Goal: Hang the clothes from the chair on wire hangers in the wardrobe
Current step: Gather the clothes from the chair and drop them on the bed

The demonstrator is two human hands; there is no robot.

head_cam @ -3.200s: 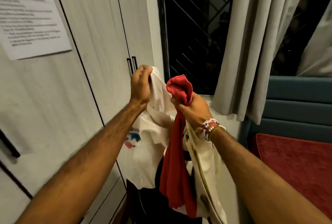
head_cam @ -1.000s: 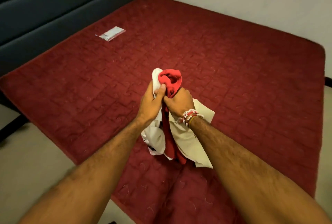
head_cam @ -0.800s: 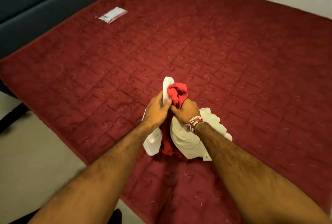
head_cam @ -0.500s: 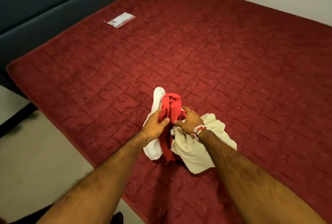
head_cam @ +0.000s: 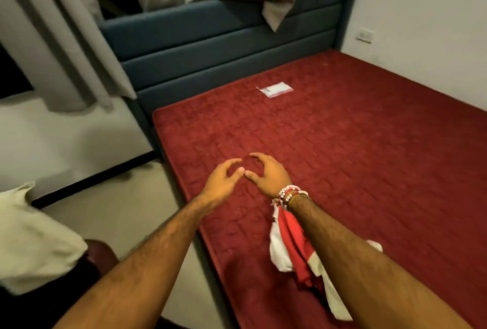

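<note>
Your red-and-white clothes bundle (head_cam: 295, 252) lies on the bed's (head_cam: 369, 144) near edge, stretched along under your right forearm. So it's behind both hands, the right one closer. Further out, left hand (head_cam: 224, 179) and right hand (head_cam: 268, 174) hover empty, fingers loose, thumbs nearly touching.

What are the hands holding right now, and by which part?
Nothing. The left hand and right hand are both empty, fingers loosely curved. The red and white clothes lie on the mattress, apart from both hands.
</note>
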